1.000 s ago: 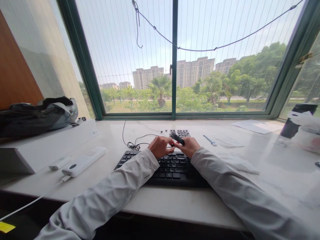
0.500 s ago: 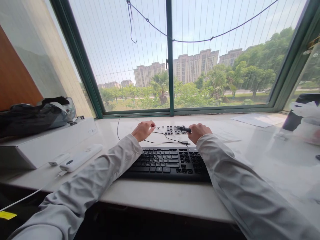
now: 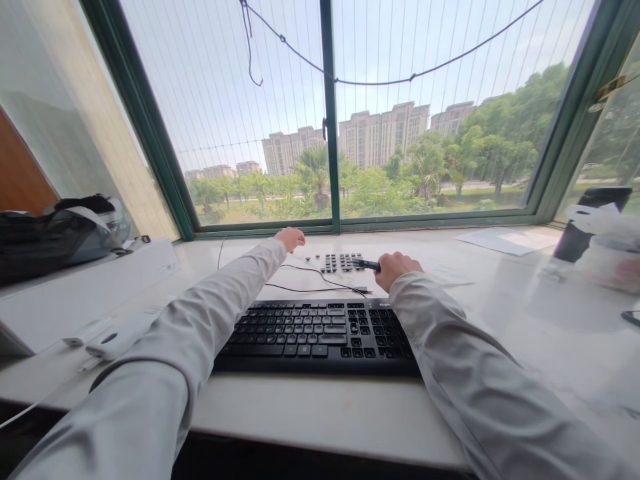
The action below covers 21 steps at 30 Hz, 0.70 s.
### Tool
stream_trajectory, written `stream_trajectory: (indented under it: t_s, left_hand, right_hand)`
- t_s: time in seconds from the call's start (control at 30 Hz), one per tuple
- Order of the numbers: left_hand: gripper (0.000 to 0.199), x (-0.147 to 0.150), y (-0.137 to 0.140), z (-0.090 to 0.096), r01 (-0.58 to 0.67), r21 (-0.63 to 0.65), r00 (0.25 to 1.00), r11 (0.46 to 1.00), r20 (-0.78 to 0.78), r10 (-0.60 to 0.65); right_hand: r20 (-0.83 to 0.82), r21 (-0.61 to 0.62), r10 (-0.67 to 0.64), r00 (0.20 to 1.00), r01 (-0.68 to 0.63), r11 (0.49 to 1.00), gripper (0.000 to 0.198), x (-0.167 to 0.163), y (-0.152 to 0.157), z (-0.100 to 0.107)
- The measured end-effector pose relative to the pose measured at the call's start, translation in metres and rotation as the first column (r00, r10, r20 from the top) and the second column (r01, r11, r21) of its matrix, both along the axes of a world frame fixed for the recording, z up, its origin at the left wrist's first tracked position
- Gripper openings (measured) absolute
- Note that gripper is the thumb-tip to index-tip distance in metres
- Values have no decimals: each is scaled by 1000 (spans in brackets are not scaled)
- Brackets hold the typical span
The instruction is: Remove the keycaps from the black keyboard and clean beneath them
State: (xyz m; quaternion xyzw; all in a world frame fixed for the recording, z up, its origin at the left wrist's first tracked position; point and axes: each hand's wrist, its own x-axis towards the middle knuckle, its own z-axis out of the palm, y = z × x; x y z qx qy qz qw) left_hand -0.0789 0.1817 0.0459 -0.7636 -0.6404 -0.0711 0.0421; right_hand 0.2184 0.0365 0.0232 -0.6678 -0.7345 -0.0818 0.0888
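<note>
My right hand (image 3: 397,270) is closed around a black keycap puller (image 3: 369,265), whose tip points left over the loose keycaps. My left hand (image 3: 291,239) reaches far out near the window sill, fingers bent together; anything between them is too small to make out. Several black keycaps (image 3: 331,262) lie in rows behind the keyboard, with 2 single ones (image 3: 317,257) left of them. A black keyboard (image 3: 295,366) lies in front of me between my forearms. Its number pad and arrow sections show bare sockets (image 3: 356,342); most letter keys are in place.
A thin black cable (image 3: 320,288) with a plug runs behind the keyboard. To the left are a white box (image 3: 100,297) with a dark bag (image 3: 60,233) and a white power strip (image 3: 117,338). Paper (image 3: 500,240) and a plastic bag (image 3: 613,247) are at right.
My left hand has moved forward, away from me, beyond the single keycaps. My right hand keeps the keycap puller in about the same place. The whole view has shifted slightly.
</note>
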Motion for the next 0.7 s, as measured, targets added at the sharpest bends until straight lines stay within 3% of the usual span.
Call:
stream_trajectory:
  t_s: [0.33, 0.7]
  left_hand:
    - [25, 21, 38, -35, 13, -86, 997, 996, -71, -19]
    - [24, 19, 41, -40, 19, -95, 991, 995, -127, -31]
  right_hand:
    - [-3, -10, -29, 1000, 29, 1000, 34, 5, 3, -2]
    - [-1, -12, -22, 1000, 22, 1000, 33, 3, 4, -3]
